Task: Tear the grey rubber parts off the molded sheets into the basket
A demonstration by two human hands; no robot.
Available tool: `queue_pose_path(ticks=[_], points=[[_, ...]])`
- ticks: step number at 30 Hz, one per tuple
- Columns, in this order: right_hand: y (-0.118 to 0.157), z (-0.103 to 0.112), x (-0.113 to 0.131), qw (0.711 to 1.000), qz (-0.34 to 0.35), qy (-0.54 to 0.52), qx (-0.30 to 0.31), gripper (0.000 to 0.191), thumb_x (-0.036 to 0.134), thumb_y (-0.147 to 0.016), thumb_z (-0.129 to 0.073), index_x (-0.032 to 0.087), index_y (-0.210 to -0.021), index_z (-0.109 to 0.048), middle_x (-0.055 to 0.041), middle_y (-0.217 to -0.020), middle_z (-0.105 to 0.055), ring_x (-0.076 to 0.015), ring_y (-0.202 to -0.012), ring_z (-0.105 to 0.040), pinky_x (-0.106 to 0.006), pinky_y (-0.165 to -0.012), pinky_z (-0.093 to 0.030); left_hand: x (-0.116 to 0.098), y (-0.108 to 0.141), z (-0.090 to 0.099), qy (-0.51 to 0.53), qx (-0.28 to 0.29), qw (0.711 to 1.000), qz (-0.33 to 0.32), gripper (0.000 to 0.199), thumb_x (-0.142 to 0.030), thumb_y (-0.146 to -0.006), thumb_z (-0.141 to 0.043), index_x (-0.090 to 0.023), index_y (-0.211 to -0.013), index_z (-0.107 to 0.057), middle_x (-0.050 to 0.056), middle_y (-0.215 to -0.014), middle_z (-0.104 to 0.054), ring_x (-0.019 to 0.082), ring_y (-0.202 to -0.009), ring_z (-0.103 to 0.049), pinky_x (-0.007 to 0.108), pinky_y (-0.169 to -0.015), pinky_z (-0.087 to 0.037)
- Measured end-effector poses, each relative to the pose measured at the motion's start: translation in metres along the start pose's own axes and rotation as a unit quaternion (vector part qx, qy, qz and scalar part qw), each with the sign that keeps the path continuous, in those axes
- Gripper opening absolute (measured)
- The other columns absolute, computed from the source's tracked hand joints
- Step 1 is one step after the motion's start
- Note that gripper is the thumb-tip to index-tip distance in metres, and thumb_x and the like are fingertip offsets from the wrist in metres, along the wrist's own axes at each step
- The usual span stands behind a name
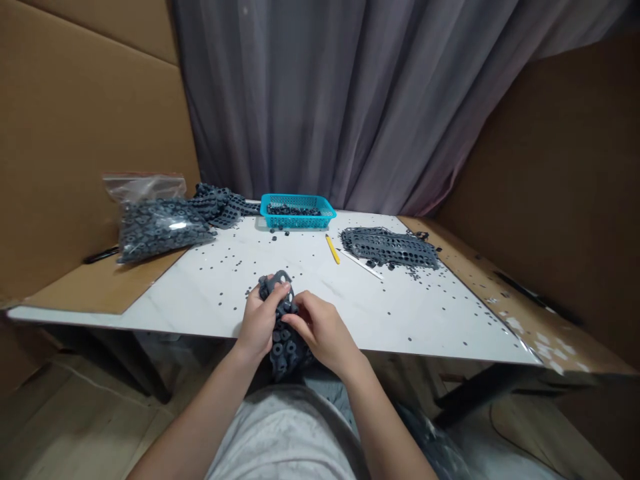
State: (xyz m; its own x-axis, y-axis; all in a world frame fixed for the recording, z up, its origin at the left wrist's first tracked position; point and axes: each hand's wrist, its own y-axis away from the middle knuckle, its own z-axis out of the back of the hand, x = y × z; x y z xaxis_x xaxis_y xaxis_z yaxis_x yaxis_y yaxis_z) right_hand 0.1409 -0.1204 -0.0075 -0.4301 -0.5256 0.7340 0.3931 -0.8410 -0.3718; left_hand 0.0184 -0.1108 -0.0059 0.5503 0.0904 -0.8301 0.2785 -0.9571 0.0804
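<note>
A dark grey perforated sheet (286, 347) with ring-shaped pieces hangs over the table's near edge in front of my body. My left hand (260, 319) is wrapped round its upper left side, the thumb lying on top near small white spots. From the right, my right hand (319, 325) pinches at the sheet's edge with thumb and index finger; the small spot between those fingertips is too small to make out.
A teal basket (299, 221) of small dark pieces stands at the back. Left of it lie a bagful of grey rings (163, 227) and perforated sheets (220, 205). To the right are a yellow tool (333, 249), a white stick (363, 264) and stacked sheets (390, 247). Dark bits dot the white table (200, 297).
</note>
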Motion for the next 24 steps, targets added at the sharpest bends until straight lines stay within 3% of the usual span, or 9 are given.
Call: queue_pose_path(ticks=[3, 7, 11, 14, 19, 22, 24], points=[[-0.005, 0.004, 0.000, 0.998, 0.000, 0.038, 0.045, 0.017, 0.035, -0.086, -0.051, 0.020, -0.079, -0.049, -0.0002, -0.068, -0.053, -0.0144, -0.058, -0.045, -0.025, -0.055, -0.032, -0.002, 0.002, 0.002, -0.027, 0.028, 0.999, 0.000, 0.020, -0.020, -0.056, -0.077, -0.014, -0.064, -0.059, -0.005, -0.059, -0.056, 0.008, -0.056, -0.051, 0.017, -0.058, -0.041], [-0.010, 0.014, -0.001, 0.995, 0.028, -0.004, 0.100, 0.012, 0.029, -0.088, -0.049, 0.020, -0.080, -0.050, -0.0018, -0.074, -0.058, -0.0151, -0.065, -0.050, -0.025, -0.059, -0.035, -0.003, 0.002, 0.010, -0.093, 0.110, 0.990, 0.000, 0.021, -0.023, -0.062, -0.074, -0.016, -0.065, -0.055, -0.006, -0.059, -0.051, 0.008, -0.055, -0.049, 0.018, -0.056, -0.041], [-0.009, 0.022, 0.001, 0.994, 0.041, -0.029, 0.093, 0.024, 0.027, -0.090, -0.042, 0.020, -0.068, -0.045, 0.0028, -0.060, -0.046, -0.0117, -0.055, -0.042, -0.023, -0.055, -0.031, -0.011, -0.001, 0.021, -0.167, 0.166, 0.972, -0.018, 0.021, -0.024, -0.064, -0.074, -0.017, -0.077, -0.058, -0.003, -0.069, -0.058, 0.011, -0.066, -0.055, 0.019, -0.063, -0.044], [-0.007, 0.025, 0.004, 0.995, 0.035, -0.025, 0.089, 0.029, 0.027, -0.090, -0.042, 0.020, -0.062, -0.039, 0.0044, -0.056, -0.036, -0.0105, -0.052, -0.036, -0.023, -0.053, -0.028, -0.024, -0.004, 0.028, -0.202, 0.210, 0.956, 0.030, 0.025, -0.030, -0.068, -0.071, -0.016, -0.086, -0.063, 0.002, -0.077, -0.064, 0.014, -0.070, -0.057, 0.021, -0.064, -0.046], [-0.007, 0.028, 0.009, 0.986, 0.040, -0.074, 0.147, 0.028, 0.027, -0.088, -0.044, 0.019, -0.062, -0.040, 0.0044, -0.057, -0.036, -0.0096, -0.053, -0.033, -0.024, -0.053, -0.026, -0.037, -0.009, 0.029, -0.240, 0.318, 0.909, 0.122, 0.017, -0.027, -0.067, -0.072, -0.011, -0.063, -0.068, 0.003, -0.059, -0.061, 0.012, -0.054, -0.052, 0.018, -0.047, -0.039], [-0.007, 0.021, 0.004, 0.970, 0.012, -0.185, 0.157, 0.030, 0.031, -0.086, -0.047, 0.018, -0.059, -0.042, 0.0046, -0.054, -0.034, -0.0091, -0.051, -0.030, -0.024, -0.050, -0.025, -0.027, -0.006, 0.024, -0.112, 0.285, 0.935, 0.180, 0.017, -0.022, -0.062, -0.075, -0.010, -0.057, -0.066, 0.003, -0.053, -0.061, 0.011, -0.047, -0.052, 0.018, -0.044, -0.038], [-0.006, 0.009, -0.002, 0.948, -0.031, -0.303, 0.093, 0.031, 0.034, -0.080, -0.054, 0.018, -0.055, -0.043, 0.0051, -0.050, -0.033, -0.0086, -0.048, -0.028, -0.023, -0.047, -0.022, -0.013, -0.002, 0.020, -0.017, 0.219, 0.957, 0.189, 0.020, -0.026, -0.062, -0.074, -0.011, -0.055, -0.063, 0.001, -0.047, -0.058, 0.010, -0.042, -0.050, 0.018, -0.043, -0.038]])
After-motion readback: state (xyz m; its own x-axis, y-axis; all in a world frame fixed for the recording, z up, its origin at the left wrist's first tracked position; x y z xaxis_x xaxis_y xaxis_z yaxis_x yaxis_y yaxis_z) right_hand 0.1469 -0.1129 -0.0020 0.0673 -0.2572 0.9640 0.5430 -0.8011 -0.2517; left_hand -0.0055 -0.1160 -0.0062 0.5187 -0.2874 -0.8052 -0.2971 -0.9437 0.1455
